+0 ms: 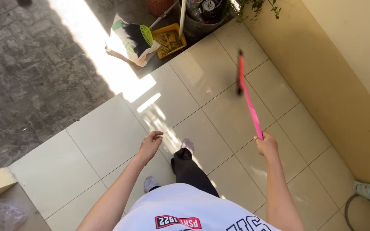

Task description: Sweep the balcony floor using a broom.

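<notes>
My right hand [267, 145] grips the end of a pink broom handle [250, 105]. The handle runs up and away to a narrow, blurred broom head [239, 70] over the pale floor tiles [108, 141]. My left hand [150, 144] hangs free in front of me with its fingers loosely curled, and nothing is in it. Below the hands I see my own dark trouser leg [187, 169], my socked feet and a white shirt.
A yellow wall [335, 72] runs along the right. At the tiles' far edge lie a green-headed black broom [137, 36] on a sack, a yellow crate [169, 40] and pots. Grey paving [26, 72] is at left. A hose [360, 205] lies at bottom right.
</notes>
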